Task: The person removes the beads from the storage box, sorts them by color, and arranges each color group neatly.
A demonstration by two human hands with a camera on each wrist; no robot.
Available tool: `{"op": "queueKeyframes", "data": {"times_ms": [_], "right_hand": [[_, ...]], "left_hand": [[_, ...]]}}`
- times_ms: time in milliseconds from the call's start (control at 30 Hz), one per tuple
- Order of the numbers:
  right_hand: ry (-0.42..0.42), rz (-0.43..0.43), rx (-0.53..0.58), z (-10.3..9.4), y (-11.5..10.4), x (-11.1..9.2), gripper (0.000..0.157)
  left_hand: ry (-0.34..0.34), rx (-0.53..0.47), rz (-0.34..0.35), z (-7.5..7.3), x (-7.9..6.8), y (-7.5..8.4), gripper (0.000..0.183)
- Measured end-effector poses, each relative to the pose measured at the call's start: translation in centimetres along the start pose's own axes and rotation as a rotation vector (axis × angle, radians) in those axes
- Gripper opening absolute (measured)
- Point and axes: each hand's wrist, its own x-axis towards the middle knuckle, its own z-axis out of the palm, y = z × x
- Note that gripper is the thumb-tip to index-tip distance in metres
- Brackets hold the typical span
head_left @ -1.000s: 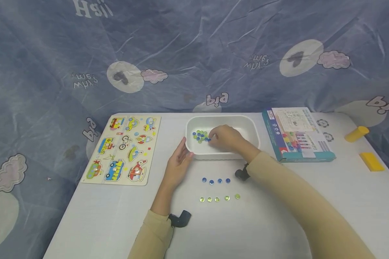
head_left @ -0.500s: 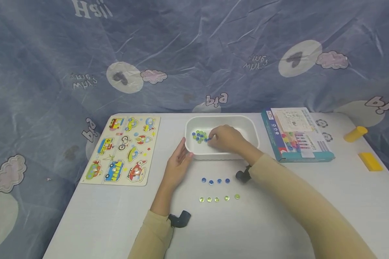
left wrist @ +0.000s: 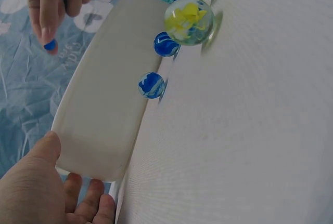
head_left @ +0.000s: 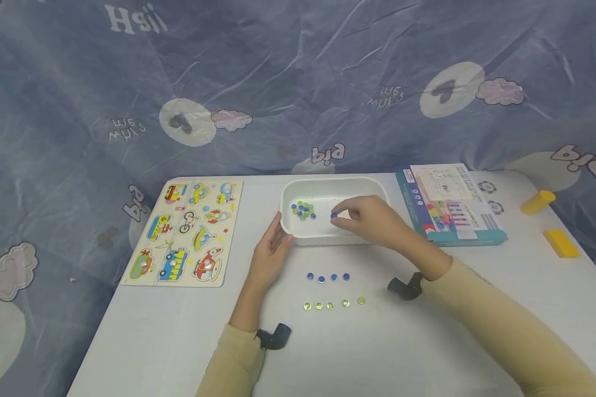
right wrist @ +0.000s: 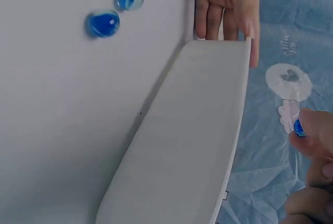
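A white plastic tub (head_left: 328,241) stands at the back middle of the table. Inside, at its left, lies a cluster of blue and yellow-green glass marbles (head_left: 303,209). My right hand (head_left: 372,220) pinches one blue marble (head_left: 334,215) between thumb and forefinger above the tub; the same blue marble (right wrist: 299,128) shows in the right wrist view. At the tub's left front corner, my left hand (head_left: 270,253) holds the end, thumb at the rim and fingers against the outer wall. In front of the tub lie a row of blue marbles (head_left: 321,279) and a row of yellow-green marbles (head_left: 330,305).
To the left lies a wooden vehicle puzzle board (head_left: 184,234). A flat teal-edged toy box (head_left: 449,204) lies right of the tub. Farther right are a yellow cylinder (head_left: 538,203) and a yellow block (head_left: 562,243). A patterned blue cloth (head_left: 278,82) hangs behind the table.
My right hand has lifted away from the marble cluster and moved right, with a blue marble between its fingertips. The left hand stays at the tub's corner.
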Motion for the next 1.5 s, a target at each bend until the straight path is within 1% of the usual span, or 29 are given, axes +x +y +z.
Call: {"op": "queueKeyframes", "data": {"times_ms": [100, 200, 367, 467, 600, 700, 867, 967, 1100, 1500], "right_hand": [[-0.011, 0.018, 0.038, -0.3, 0.4, -1.7, 0.027], [-0.024, 0.044, 0.071, -0.1, 1.0, -3.4, 0.025], [-0.065, 0.085, 0.145, 1.1, 2.4, -6.0, 0.025], [-0.11, 0.112, 0.181, 2.0, 3.5, -7.2, 0.024], [-0.172, 0.132, 0.231, 3.3, 4.7, -8.2, 0.02], [-0.215, 0.156, 0.259, 4.0, 5.1, -8.5, 0.019], [-0.242, 0.169, 0.217, 4.6, 5.1, -8.7, 0.021], [-0.236, 0.156, 0.171, 4.7, 4.9, -8.6, 0.021], [-0.225, 0.166, 0.135, 4.7, 4.7, -8.5, 0.021], [-0.235, 0.169, 0.11, 5.2, 4.9, -8.2, 0.022]], "left_hand": [[0.003, -0.002, -0.01, 0.0, -0.1, 0.4, 0.061], [0.004, -0.012, -0.016, 0.0, -0.4, 1.2, 0.062], [-0.005, -0.031, -0.027, -0.2, -0.9, 2.5, 0.064], [-0.006, -0.031, -0.034, -0.2, -0.9, 2.6, 0.063], [0.007, -0.013, -0.03, 0.0, -0.5, 1.5, 0.062], [0.011, -0.001, -0.022, 0.0, -0.2, 0.5, 0.062], [-0.002, -0.004, -0.002, 0.0, 0.0, -0.1, 0.06], [-0.003, -0.004, 0.001, 0.0, 0.0, -0.1, 0.06], [-0.004, -0.009, 0.002, 0.0, -0.1, 0.0, 0.06], [-0.014, -0.009, -0.001, -0.1, -0.1, 0.1, 0.06]]}}
